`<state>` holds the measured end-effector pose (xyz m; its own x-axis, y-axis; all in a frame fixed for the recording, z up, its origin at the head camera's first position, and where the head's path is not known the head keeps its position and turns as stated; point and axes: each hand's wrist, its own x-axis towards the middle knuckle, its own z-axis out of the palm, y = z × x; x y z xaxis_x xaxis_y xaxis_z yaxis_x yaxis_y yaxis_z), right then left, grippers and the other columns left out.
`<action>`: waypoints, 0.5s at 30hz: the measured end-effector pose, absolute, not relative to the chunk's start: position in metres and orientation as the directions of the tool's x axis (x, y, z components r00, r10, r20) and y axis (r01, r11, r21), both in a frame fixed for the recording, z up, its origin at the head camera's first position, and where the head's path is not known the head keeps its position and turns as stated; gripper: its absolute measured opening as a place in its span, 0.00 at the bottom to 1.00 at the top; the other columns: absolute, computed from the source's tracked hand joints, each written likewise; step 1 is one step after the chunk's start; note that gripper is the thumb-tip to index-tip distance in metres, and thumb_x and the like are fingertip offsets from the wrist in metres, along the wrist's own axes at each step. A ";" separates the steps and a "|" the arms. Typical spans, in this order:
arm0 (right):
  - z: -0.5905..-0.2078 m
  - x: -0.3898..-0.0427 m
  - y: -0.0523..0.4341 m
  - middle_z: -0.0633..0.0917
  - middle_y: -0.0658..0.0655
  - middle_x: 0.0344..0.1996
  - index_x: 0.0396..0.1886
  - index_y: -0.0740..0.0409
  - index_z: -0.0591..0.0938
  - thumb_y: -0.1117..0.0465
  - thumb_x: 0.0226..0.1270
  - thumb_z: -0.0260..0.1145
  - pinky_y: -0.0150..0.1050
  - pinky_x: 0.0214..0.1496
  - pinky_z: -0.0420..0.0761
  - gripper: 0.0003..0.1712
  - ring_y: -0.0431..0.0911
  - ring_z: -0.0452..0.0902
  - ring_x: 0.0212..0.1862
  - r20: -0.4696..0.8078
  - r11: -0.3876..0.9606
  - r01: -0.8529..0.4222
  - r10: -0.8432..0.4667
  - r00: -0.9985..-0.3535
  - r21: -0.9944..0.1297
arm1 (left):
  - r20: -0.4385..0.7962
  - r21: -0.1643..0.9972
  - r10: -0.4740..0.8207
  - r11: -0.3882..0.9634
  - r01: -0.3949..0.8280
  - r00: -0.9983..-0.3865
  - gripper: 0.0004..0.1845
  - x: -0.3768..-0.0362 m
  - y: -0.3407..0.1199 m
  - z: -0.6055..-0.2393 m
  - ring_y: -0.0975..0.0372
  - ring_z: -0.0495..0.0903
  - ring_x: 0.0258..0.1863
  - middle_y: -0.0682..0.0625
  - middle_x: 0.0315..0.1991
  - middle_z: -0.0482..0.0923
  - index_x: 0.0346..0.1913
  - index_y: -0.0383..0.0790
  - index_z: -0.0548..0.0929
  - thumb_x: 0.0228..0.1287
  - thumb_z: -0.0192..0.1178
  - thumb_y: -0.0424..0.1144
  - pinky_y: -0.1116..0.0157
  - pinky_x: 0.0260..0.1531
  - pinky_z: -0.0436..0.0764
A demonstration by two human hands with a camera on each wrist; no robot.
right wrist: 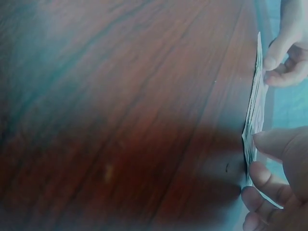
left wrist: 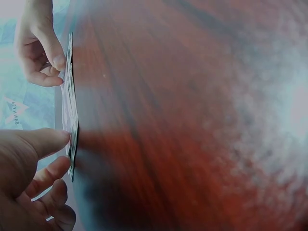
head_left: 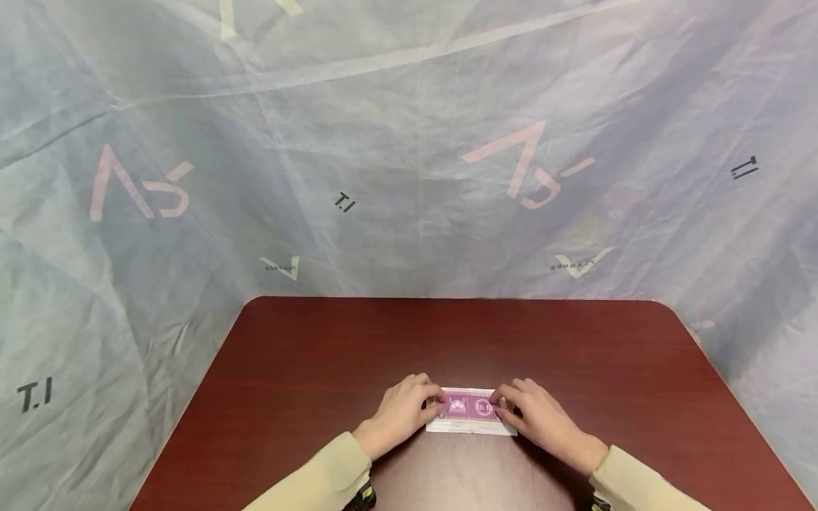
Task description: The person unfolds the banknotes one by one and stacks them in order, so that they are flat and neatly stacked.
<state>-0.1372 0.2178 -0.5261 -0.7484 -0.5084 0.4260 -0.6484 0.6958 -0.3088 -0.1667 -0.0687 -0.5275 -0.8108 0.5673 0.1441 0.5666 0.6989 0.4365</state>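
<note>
A thin stack of purple-and-white printed paper notes lies lengthwise across the table in front of me. Over its left end is my left hand, its thumb and forefinger touching the top face a little apart. My right hand rests the same way at the right end, with fingers bent and thumb set nearer me. Seen edge-on in the left wrist view, the stack shows several uneven layers. The right wrist view has the stack's layered edge beneath the fingertips.
The dark red wooden table has rounded far corners. Behind it and along both sides hangs a grey-blue sheet with printed letters, close to the table's edges. Light sleeves cover both forearms.
</note>
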 end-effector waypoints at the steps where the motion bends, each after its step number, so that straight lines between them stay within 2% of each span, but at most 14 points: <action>1: -0.526 -0.137 0.218 0.76 0.39 0.28 0.39 0.46 0.87 0.65 0.58 0.80 0.34 0.32 0.71 0.13 0.35 0.68 0.32 0.426 0.699 -0.646 -0.506 -0.750 -0.307 | 0.149 0.436 0.569 0.696 0.570 -0.809 0.05 -0.167 -0.068 -0.527 0.69 0.73 0.35 0.60 0.37 0.80 0.44 0.54 0.91 0.68 0.71 0.43 0.71 0.30 0.74; 15: -0.525 -0.140 0.215 0.76 0.39 0.28 0.38 0.47 0.86 0.67 0.55 0.80 0.33 0.32 0.71 0.15 0.34 0.67 0.33 0.472 0.683 -0.675 -0.514 -0.716 -0.279 | 0.161 0.391 0.601 0.690 0.610 -0.783 0.04 -0.167 -0.068 -0.528 0.70 0.73 0.34 0.60 0.37 0.77 0.46 0.54 0.88 0.71 0.68 0.43 0.72 0.29 0.74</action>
